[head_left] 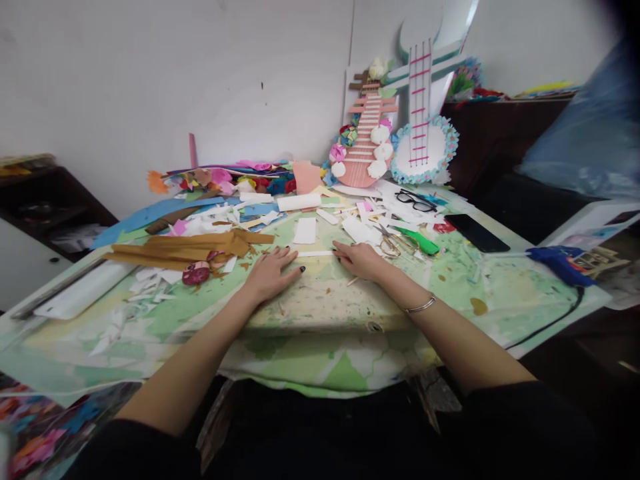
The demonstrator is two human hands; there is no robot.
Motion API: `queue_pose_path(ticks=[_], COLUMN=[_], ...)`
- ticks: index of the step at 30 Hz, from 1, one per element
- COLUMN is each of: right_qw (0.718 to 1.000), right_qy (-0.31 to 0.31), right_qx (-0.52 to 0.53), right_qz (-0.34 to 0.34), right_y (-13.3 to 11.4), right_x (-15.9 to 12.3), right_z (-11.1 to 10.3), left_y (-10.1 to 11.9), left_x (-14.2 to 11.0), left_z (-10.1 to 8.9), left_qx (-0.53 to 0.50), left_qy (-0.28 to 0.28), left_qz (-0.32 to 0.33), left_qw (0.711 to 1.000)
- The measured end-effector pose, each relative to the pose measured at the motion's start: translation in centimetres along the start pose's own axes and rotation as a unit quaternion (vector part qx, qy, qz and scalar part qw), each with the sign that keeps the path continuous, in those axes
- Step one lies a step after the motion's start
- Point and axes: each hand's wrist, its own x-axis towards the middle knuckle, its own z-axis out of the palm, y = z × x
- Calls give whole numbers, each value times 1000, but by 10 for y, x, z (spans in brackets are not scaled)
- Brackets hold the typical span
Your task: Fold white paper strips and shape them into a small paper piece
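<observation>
A narrow white paper strip (316,253) lies flat on the table between my two hands. My left hand (273,272) rests palm down with its fingers spread, fingertips at the strip's left end and the thumb apart, pointing right. At the other end, my right hand (364,261) lies low on the table, its index finger stretched onto the strip and the other fingers partly bent. Just beyond the strip is a white paper rectangle (305,231). Scissors (390,241) with gold-coloured handles and a green-handled tool (417,239) lie near my right hand.
A blue glue gun (563,261) with a black cord and a phone (477,232) lie at right; glasses (416,200) behind. Brown paper strips (185,250) and white scraps spread at left. Two decorated paper instruments, one pink (364,143) and one white-and-blue (423,133), lean against the wall.
</observation>
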Motion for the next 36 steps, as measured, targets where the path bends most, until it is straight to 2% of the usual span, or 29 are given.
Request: queue_pose_path(ticks=[12, 20, 23, 30, 36], right_qw=[1000, 997, 996, 989, 983], right_qy=[27, 29, 29, 59, 72], right_qx=[-15, -67, -86, -129, -141], right_qz=[2, 21, 27, 46, 88], right_y=[2, -4, -6, -13, -19], right_x=[-7, -5, -4, -16, -30], right_z=[0, 7, 10, 10, 10], left_y=[-3, -17, -17, -2, 1], left_x=[3, 9, 10, 0, -6], left_z=[8, 14, 16, 12, 10], left_qx=[-11, -24, -17, 39, 71], left_qy=[123, 182, 192, 192, 173], left_qz=[-60, -86, -77, -7, -3], left_qw=[990, 979, 978, 981, 982])
